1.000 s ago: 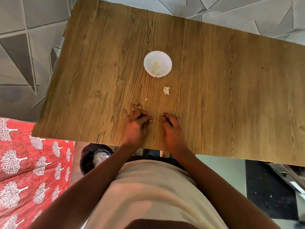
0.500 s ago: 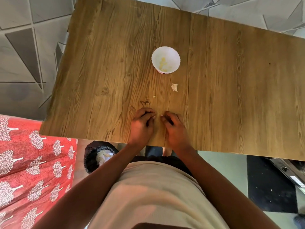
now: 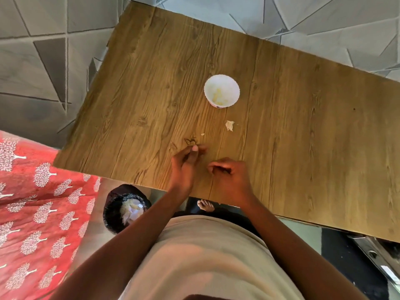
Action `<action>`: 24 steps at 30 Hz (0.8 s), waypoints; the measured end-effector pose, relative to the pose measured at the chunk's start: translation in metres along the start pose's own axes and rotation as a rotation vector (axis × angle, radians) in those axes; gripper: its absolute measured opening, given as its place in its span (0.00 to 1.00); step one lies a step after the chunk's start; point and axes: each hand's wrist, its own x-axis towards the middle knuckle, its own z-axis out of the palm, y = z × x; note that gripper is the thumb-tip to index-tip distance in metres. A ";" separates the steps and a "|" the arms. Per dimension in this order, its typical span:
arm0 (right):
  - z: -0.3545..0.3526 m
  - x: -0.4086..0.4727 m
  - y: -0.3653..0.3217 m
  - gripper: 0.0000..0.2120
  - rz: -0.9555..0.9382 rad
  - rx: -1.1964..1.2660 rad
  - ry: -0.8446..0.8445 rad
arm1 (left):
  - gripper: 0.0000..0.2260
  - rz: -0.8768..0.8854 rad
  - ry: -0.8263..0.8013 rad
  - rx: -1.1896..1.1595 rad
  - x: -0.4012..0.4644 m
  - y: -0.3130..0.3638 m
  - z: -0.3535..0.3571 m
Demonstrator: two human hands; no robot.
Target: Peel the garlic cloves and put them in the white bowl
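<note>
Seen from above, a person stands at the near edge of a wooden desk (image 3: 303, 148). At far left lies a red cloth (image 3: 32, 202) printed with white trees, on a surface that cannot be made out. Just right of it, on the floor below the desk's near edge, sits a dark bin (image 3: 124, 210) with pale scraps inside. Next comes the left hand (image 3: 186, 161), raised a little over the desk near its front edge, fingers curled with the thumb and fingertips brought together; motion blur hides whether it pinches a clove. A small pale fleck (image 3: 202, 134) lies on the desk just beyond that hand. Farther back, near the desk's middle, stands the white bowl (image 3: 221, 90), upright, with a few pale yellow peeled cloves (image 3: 218, 97) at its bottom. Between the bowl and the hands, slightly right, a scrap of skin (image 3: 229, 125) lies on the wood, apart from both. The right hand (image 3: 229, 176) rests low over the desk beside the left, knuckles up and fingers curled under; whether it holds anything cannot be told. A bare foot (image 3: 205, 205) shows beneath the desk edge
</note>
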 end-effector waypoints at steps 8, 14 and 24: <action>-0.024 0.006 -0.048 0.11 -0.293 0.066 -0.218 | 0.34 -0.353 -0.153 -1.140 -0.016 0.016 0.024; -0.004 -0.006 -0.071 0.09 -0.668 -0.092 -0.352 | 0.35 -0.089 -0.125 -1.303 -0.054 -0.001 0.003; 0.117 -0.069 -0.103 0.06 -0.849 -0.188 -0.438 | 0.34 0.156 0.009 -1.351 -0.111 -0.041 -0.115</action>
